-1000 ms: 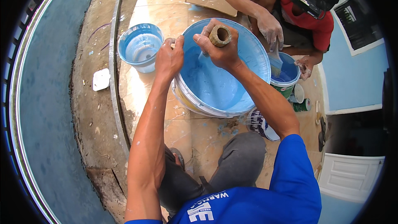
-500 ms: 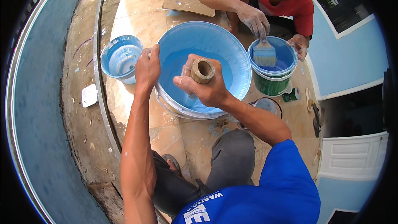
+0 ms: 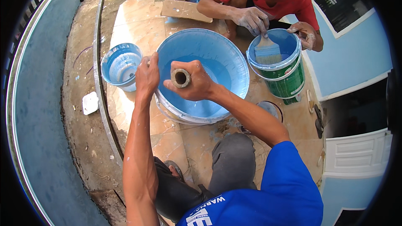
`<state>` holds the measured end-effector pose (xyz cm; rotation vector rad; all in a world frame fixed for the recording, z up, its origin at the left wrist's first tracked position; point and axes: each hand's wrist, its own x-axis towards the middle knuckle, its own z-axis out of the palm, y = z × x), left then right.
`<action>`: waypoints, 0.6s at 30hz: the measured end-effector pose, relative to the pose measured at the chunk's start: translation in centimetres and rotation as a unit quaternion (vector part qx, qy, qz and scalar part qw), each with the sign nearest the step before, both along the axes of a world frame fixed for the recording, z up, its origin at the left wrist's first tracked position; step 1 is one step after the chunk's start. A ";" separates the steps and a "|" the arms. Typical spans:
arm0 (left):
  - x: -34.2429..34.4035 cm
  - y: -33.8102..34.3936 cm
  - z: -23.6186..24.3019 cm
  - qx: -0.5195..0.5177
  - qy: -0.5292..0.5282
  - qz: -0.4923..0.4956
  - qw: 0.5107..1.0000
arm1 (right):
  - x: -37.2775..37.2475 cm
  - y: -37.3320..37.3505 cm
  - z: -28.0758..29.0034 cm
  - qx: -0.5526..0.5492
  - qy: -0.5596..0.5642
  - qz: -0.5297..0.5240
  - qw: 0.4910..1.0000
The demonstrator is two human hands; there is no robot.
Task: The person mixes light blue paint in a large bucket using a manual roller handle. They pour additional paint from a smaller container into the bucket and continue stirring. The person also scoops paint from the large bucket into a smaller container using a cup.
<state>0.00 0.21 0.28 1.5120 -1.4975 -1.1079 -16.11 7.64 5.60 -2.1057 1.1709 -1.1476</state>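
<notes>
A large white bucket with light blue paint inside stands in front of me. My left hand is closed on its left rim. My right hand grips an upright hollow, bamboo-like stick over the middle of the bucket; its lower end is hidden by that hand. Left of the bucket is a smaller blue-stained pail. To the right, a co-worker in a red shirt holds a wide paintbrush in a green bucket, another hand at its rim.
An open cardboard box with small cups lies beyond the bucket. A metal strip and white lid are on the left, beside a blue wall. A paint can stands near my right forearm; sandals lie farther right.
My right hand and the stick have moved from the far part of the bucket toward me and left. The co-worker's brush has gone down into the green bucket. The view has shifted somewhat.
</notes>
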 end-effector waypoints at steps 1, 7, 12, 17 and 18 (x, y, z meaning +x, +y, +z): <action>0.1 0.1 0.0 -0.012 -0.003 0.010 1.000 | -0.1 1.0 0.5 0.053 0.005 -0.003 0.999; 0.1 0.2 0.0 -0.039 -0.009 0.024 0.999 | 1.7 5.3 2.2 0.102 -0.044 0.007 0.994; 0.2 0.1 -0.4 -0.043 -0.009 0.028 0.999 | 3.1 5.5 1.8 0.051 -0.161 -0.018 0.985; 0.0 0.2 -0.1 -0.042 -0.004 0.029 0.999 | 3.4 3.5 0.9 -0.070 -0.180 0.006 0.981; 0.1 0.3 -0.1 -0.043 0.006 0.027 0.999 | 3.4 2.8 0.6 -0.100 -0.171 0.017 0.980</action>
